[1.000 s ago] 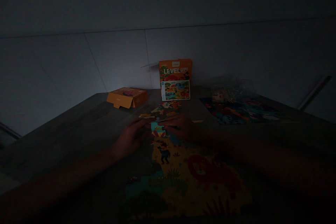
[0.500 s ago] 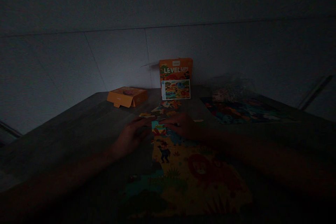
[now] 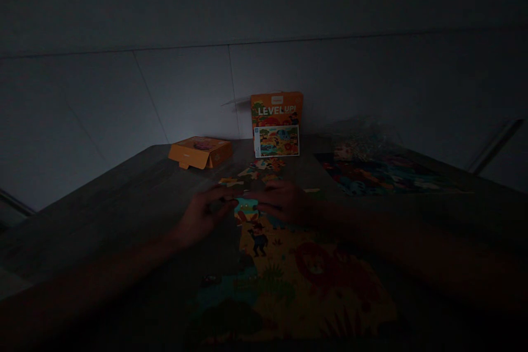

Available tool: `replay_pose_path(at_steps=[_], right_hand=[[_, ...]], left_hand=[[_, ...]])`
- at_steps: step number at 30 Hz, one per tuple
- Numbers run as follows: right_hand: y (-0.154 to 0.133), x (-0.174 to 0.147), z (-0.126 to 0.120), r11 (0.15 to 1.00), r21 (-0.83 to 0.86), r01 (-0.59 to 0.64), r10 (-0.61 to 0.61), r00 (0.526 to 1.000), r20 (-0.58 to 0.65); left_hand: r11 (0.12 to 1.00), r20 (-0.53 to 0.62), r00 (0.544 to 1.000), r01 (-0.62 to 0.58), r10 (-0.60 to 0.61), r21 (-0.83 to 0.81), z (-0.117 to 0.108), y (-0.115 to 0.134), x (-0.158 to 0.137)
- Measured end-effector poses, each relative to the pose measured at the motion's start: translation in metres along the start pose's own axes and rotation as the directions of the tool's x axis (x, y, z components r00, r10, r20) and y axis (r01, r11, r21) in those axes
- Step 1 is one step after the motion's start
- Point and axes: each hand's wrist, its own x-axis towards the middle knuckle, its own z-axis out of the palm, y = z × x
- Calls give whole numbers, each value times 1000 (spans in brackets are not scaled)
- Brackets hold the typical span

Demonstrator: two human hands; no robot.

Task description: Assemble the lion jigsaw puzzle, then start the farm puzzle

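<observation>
A puzzle piece with a teal top and reddish-brown shapes below is held between my two hands, just above the far left edge of the partly joined puzzle. My left hand has thumb and fingers closed on the piece's left side. On its right side, the fingers of my right hand grip it. The joined part shows lions, a figure in a hat and teal water. Dim light hides the finer finger contact.
Loose puzzle pieces lie beyond my hands. An orange box stands at the back with a picture card against it. Left of it lies an open orange box. At right, clear plastic rests by another dark puzzle.
The piece has moved slightly left and toward me, turning a little. My left fingers have drawn together at its left edge, and my right fingers have shifted to its right edge.
</observation>
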Motion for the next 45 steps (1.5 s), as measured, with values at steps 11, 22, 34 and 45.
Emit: replay_pose_path(at_steps=[11,22,34,45], right_hand=[[0,3,-4,997,-47,61,-62,998,-16],[2,6,-2,991,22,129,-131,980,149],[2,6,2,983,184,-11,-33,971,239],[3,4,2,976,218,-30,-21,974,227]], left_hand=[[995,79,995,68,-63,-69,0,4,1],[951,447,878,268,-174,-156,-14,20,11],[920,804,481,338,-349,198,-80,57,13],[855,833,423,-212,-356,473,-62,73,-1]])
